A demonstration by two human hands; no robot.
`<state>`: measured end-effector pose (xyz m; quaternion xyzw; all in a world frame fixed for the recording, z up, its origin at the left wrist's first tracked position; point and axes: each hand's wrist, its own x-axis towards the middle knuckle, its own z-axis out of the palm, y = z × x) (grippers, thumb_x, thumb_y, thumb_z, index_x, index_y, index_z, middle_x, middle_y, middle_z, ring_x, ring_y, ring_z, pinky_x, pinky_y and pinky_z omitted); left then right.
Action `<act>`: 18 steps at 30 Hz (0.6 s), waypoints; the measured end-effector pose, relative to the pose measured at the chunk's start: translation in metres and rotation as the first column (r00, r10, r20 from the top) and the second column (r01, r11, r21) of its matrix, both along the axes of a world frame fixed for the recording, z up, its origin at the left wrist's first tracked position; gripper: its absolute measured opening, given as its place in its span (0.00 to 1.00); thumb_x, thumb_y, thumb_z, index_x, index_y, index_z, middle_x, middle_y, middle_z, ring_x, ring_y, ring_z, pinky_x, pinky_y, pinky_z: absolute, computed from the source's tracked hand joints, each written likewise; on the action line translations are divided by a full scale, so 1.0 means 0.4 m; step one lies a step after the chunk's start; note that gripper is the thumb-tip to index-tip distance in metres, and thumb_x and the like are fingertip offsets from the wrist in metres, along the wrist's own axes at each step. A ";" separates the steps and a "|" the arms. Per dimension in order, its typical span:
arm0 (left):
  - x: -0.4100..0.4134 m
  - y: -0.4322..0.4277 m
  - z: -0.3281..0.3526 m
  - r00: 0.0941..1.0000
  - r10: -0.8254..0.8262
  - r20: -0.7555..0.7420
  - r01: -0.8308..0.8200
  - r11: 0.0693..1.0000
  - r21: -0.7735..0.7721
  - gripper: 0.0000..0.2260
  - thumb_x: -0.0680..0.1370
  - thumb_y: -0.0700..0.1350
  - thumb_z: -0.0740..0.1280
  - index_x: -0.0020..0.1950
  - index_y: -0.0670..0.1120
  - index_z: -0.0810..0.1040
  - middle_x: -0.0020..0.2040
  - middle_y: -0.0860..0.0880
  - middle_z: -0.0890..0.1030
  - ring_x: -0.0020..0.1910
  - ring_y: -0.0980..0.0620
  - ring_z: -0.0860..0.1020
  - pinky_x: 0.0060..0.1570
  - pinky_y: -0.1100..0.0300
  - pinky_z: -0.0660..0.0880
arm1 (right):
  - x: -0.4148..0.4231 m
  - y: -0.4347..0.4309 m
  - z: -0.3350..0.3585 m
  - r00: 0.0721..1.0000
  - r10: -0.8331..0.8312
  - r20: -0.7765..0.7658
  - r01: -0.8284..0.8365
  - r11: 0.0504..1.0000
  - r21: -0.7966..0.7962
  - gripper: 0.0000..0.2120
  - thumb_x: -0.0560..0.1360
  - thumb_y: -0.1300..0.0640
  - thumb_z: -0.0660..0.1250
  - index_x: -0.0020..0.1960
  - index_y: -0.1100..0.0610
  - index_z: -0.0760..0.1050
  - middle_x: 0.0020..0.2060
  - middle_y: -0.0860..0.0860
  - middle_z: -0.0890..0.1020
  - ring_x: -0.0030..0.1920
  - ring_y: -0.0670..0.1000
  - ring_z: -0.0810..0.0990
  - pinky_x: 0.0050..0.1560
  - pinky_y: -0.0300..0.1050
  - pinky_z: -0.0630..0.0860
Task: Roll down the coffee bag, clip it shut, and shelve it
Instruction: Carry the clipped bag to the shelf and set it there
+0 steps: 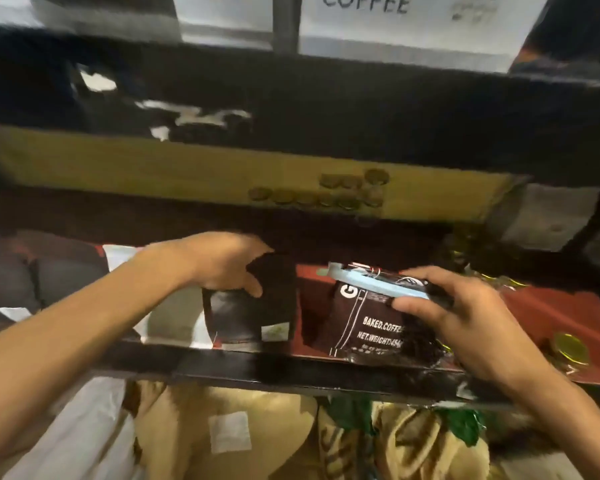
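A dark brown coffee bag (368,327) with white lettering stands on the red shelf surface (551,313), its top rolled down. A light blue clip (374,284) is clamped across the rolled top. My right hand (461,317) grips the bag at its top right, fingers over the clip's end. My left hand (222,265) rests on the top of a neighbouring black pouch (253,306) just left of the coffee bag, thumb on its front.
The shelf's black front edge (291,372) runs below the bags. Gold-lidded jars (570,351) sit at the right. More dark bags (21,275) stand at the left. Tan sacks (229,434) and green packets (461,424) fill the shelf below. A "COFFEE" label (368,5) hangs above.
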<state>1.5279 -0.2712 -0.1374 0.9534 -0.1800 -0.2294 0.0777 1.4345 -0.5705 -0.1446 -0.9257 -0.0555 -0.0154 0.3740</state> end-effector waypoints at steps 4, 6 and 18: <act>0.004 0.006 -0.019 0.999 0.006 0.032 -0.004 0.999 -0.041 0.24 0.75 0.50 0.73 0.71 0.50 0.73 0.66 0.51 0.76 0.62 0.51 0.76 0.54 0.63 0.71 | 0.041 0.009 -0.037 0.999 0.041 -0.023 -0.040 0.999 0.036 0.13 0.69 0.46 0.72 0.53 0.45 0.81 0.45 0.43 0.87 0.47 0.43 0.84 0.53 0.54 0.81; 0.010 0.003 -0.018 0.999 -0.026 0.031 0.028 0.997 -0.074 0.17 0.75 0.48 0.74 0.63 0.54 0.77 0.54 0.55 0.81 0.47 0.56 0.79 0.41 0.66 0.72 | 0.051 0.012 -0.050 0.998 0.066 -0.018 -0.065 0.997 0.047 0.15 0.67 0.44 0.71 0.53 0.45 0.81 0.45 0.44 0.87 0.47 0.44 0.85 0.53 0.55 0.81; 0.014 0.015 -0.011 0.998 -0.062 -0.020 0.059 0.987 -0.151 0.11 0.72 0.48 0.77 0.39 0.61 0.76 0.34 0.62 0.81 0.32 0.68 0.79 0.30 0.72 0.71 | 0.064 0.055 -0.084 0.989 0.148 -0.010 -0.147 0.987 0.058 0.12 0.69 0.46 0.68 0.52 0.44 0.77 0.45 0.30 0.82 0.45 0.34 0.82 0.36 0.27 0.75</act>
